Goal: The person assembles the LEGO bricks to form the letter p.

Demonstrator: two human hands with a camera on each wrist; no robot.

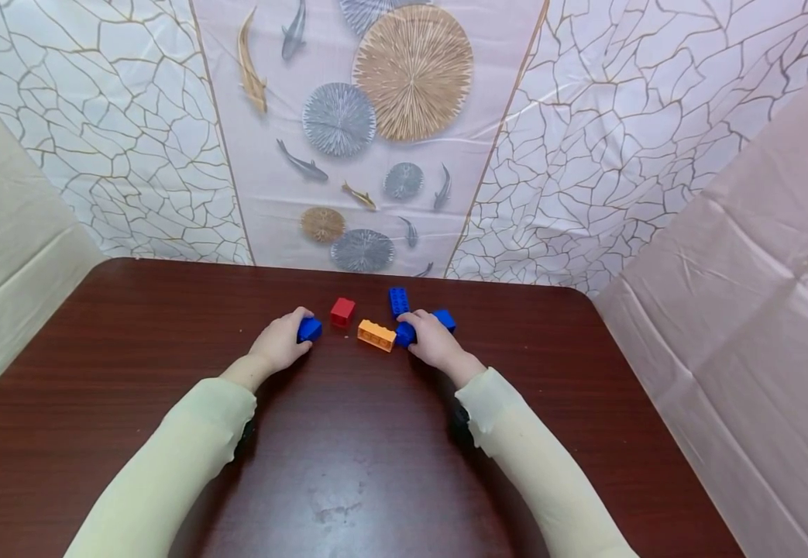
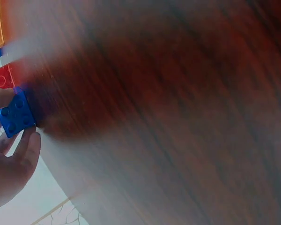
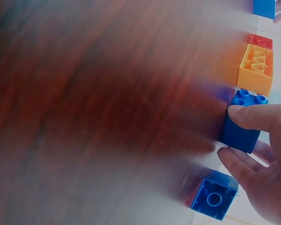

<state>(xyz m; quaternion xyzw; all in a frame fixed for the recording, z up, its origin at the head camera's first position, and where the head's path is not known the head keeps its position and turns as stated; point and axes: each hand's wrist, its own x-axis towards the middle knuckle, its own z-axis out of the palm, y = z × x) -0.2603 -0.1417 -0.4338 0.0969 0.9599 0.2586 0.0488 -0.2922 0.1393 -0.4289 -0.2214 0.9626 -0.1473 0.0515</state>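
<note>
My left hand (image 1: 280,341) grips a small blue brick (image 1: 309,329) between thumb and fingers; its four studs show in the left wrist view, where the hand (image 2: 14,159) is at the left edge. My right hand (image 1: 437,341) holds another blue brick (image 1: 405,335), thumb on its side; in the right wrist view this brick (image 3: 243,126) has studs toward the orange brick (image 3: 255,70). The orange brick (image 1: 376,335) lies on its side just left of the right hand's brick. A red brick (image 1: 342,311) sits between the left hand's brick and the orange one.
A blue brick with studs (image 1: 399,301) lies behind the right hand. Another blue brick (image 1: 445,319) is to that hand's right, its hollow underside (image 3: 214,199) showing in the right wrist view. The dark wooden table (image 1: 355,457) meets patterned cloth (image 1: 362,178) at the back.
</note>
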